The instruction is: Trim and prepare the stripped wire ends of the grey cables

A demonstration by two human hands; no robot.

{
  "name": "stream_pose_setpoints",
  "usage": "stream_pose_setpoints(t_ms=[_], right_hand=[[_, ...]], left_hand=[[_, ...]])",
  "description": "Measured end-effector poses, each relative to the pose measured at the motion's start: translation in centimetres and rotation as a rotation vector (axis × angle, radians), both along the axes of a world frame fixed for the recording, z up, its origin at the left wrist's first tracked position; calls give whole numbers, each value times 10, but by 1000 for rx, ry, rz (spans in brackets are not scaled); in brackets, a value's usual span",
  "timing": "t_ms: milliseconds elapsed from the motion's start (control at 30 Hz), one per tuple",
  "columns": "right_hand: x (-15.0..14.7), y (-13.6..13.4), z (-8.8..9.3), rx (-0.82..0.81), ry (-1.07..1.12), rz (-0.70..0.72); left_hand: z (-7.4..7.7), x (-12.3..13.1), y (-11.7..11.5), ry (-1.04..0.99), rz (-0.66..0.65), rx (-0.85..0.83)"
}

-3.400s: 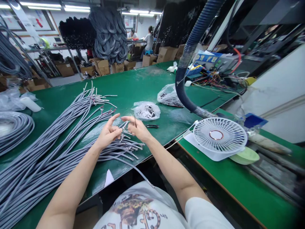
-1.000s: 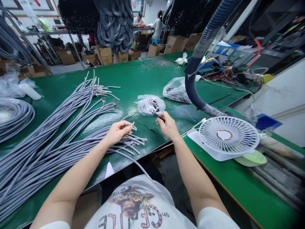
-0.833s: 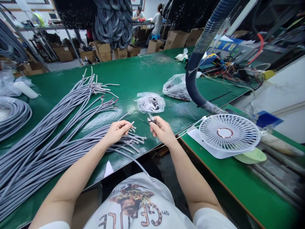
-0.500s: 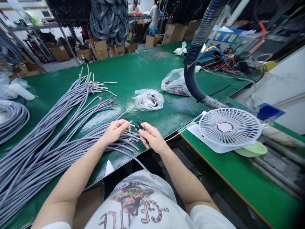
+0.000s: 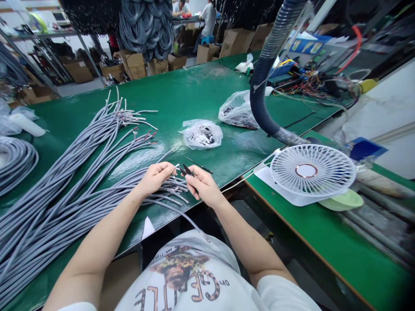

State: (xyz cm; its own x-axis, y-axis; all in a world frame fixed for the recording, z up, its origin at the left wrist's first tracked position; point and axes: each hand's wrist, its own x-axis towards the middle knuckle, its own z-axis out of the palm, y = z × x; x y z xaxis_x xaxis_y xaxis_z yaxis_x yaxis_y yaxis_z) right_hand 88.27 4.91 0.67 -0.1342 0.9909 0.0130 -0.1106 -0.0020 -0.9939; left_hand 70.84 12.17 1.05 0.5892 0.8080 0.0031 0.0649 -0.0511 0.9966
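Observation:
My left hand (image 5: pixel 154 178) pinches the stripped end of a grey cable (image 5: pixel 177 166) just above the green table (image 5: pixel 181 99). My right hand (image 5: pixel 203 186) is closed on small black snips (image 5: pixel 187 171), whose blades point at that cable end. Under both hands lies a fan of grey cables (image 5: pixel 65 185) with bared wire tips. A thin black tool (image 5: pixel 199 164) lies on the table just beyond my right hand.
Two clear plastic bags of small parts (image 5: pixel 201 134) (image 5: pixel 236 113) lie further back. A ribbed blue hose (image 5: pixel 264 73) curves down at the right. A white fan (image 5: pixel 311 170) lies on the lower green bench. Coiled cable (image 5: pixel 14 157) sits at the left. Other people work far back.
My right hand reached to the table near the bag, took up the black snips and brought them back to the cable end in my left hand. The view tilted down slightly.

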Motion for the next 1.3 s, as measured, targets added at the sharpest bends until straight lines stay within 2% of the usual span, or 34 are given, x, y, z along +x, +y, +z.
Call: stream_pose_setpoints(t_ms=[333, 500, 567, 667, 767, 900, 1000, 1067, 1167, 1233, 1300], right_hand=[[-19, 10, -12, 113, 95, -132], [0, 21, 6, 323, 264, -443], [11, 24, 12, 393, 181, -463], [19, 26, 8, 443, -230, -344], [20, 28, -5, 616, -614, -226], [21, 32, -10, 929, -912, -140], [25, 34, -3, 1034, -1090, -86], [28, 33, 5, 1013, -1179, -2], [31, 33, 17, 856, -1183, 149], [32, 35, 22, 694, -1069, 219], [30, 39, 22, 506, -863, 245]], left_hand=[[2, 0, 4, -50, -36, -98], [-2, 3, 3, 37, -130, -109], [-3, 3, 4, 42, -136, -146], [-2, 3, 6, 29, -133, -182], [-1, 2, 6, 36, -147, -183], [1, 2, 5, 59, -157, -173], [2, 3, 3, 76, -180, -138], [3, 3, 2, 98, -199, -104], [4, 3, 0, 176, -238, -48], [4, 2, -1, 224, -289, 1], [5, 0, -2, 231, -337, 31]])
